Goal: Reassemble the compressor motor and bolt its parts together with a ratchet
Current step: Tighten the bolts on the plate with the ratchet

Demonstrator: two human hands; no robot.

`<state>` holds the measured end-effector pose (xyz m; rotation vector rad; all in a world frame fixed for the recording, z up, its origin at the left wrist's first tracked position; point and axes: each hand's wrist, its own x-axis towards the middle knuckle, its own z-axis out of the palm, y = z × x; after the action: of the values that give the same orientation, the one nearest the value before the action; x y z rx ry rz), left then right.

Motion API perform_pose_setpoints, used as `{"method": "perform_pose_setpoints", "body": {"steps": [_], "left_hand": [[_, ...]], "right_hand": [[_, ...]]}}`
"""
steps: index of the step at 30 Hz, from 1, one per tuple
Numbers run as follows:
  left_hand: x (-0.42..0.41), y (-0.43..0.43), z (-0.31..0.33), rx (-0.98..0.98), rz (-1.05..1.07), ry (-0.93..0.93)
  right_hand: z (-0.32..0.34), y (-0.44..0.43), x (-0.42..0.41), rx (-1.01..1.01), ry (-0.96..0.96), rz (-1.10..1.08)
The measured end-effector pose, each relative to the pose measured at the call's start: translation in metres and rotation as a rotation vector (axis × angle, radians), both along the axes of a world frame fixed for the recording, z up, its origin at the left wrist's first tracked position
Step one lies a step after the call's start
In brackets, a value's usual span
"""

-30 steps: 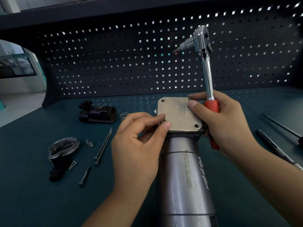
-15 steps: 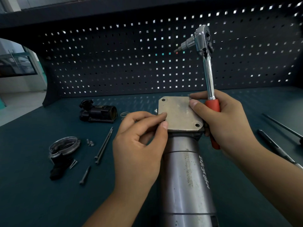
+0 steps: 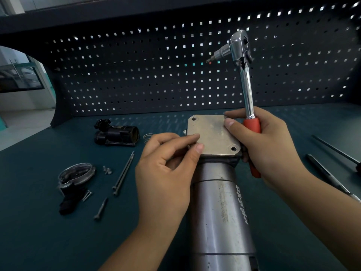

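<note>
Plate alignment: left hand pinches cover plate at its near-left corner; right hand, gripping ratchet, steadies the far-right corner. Holes should register before bolting.

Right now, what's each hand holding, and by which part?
Right hand grips the ratchet by its red handle, fingertips resting on the end plate's far-right corner. Left hand pinches the end plate at its near-left corner.

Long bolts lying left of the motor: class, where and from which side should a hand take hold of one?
Take one of the long bolts at mid-shank from above, pinching across the thin rod. They lie flat, side by side on the bench, so the outer one is probably easier to roll clear.
</note>
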<state>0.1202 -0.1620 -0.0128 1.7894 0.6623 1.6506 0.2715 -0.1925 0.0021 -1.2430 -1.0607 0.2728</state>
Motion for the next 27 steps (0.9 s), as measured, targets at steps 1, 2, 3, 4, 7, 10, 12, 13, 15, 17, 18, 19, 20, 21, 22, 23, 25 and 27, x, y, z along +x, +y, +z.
{"method": "perform_pose_setpoints", "body": {"steps": [1,2,3,4,7,10,12,13,15,17,18,19,20,21,22,23,25,27], "left_hand": [[0.0002,0.0002,-0.0007,0.011,0.002,-0.003],[0.0005,0.0007,-0.0015,0.022,0.009,-0.009],[0.0009,0.0014,-0.0024,0.029,0.014,-0.017],[0.0011,0.0022,-0.0029,0.035,0.016,-0.023],[0.0013,0.0029,-0.0041,0.043,0.016,-0.04],[0.0008,0.0017,-0.0044,0.045,0.014,-0.059],[0.0007,0.0007,-0.0045,0.049,0.027,-0.065],[0.0007,0.0004,-0.0044,0.05,0.035,-0.068],[0.0007,-0.0005,-0.005,0.049,0.04,-0.073],[0.001,-0.0016,-0.0062,0.046,0.038,-0.074],[0.0013,-0.0022,-0.0068,0.039,0.036,-0.076],[0.0016,-0.0024,-0.0072,0.031,0.034,-0.079],[0.0016,-0.0026,-0.0077,0.025,0.033,-0.083],[0.0016,-0.0025,-0.0078,0.02,0.032,-0.086],[0.0014,-0.0023,-0.0075,0.014,0.029,-0.09],[0.0011,-0.002,-0.0071,0.007,0.022,-0.092],[0.0006,-0.0013,-0.0064,-0.001,0.016,-0.087],[-0.0002,-0.0006,-0.0062,0.004,0.016,-0.076]], "right_hand": [[0.0,-0.0001,0.0,0.0,0.0,0.0],[0.0001,-0.0002,0.0,0.0,0.0,0.0],[0.0001,-0.0002,0.0,0.0,0.002,0.001],[0.0002,-0.0002,-0.0001,0.0,0.004,0.001],[0.0005,-0.0001,-0.0001,-0.001,0.006,0.002],[0.0007,-0.0008,-0.0001,-0.003,0.0,-0.001],[0.0008,-0.0011,-0.0003,-0.003,-0.001,-0.003],[0.0008,-0.0011,-0.0004,-0.002,0.0,-0.004],[0.0007,-0.001,-0.0006,0.0,0.002,-0.004],[0.0007,-0.0008,-0.0006,0.004,0.002,-0.005],[0.0007,-0.0008,-0.0006,0.005,0.002,-0.007],[0.0007,-0.0006,-0.0005,0.007,0.002,-0.009],[0.0007,-0.0006,-0.0004,0.008,0.001,-0.009],[0.0007,-0.0005,-0.0004,0.007,0.0,-0.008],[0.0007,-0.0004,-0.0002,0.004,-0.001,-0.008],[0.0006,-0.0003,0.0,0.0,-0.002,-0.008],[0.0003,-0.0004,0.0004,-0.004,0.002,-0.005],[0.0003,-0.0003,0.0005,-0.004,0.004,-0.004]]}}
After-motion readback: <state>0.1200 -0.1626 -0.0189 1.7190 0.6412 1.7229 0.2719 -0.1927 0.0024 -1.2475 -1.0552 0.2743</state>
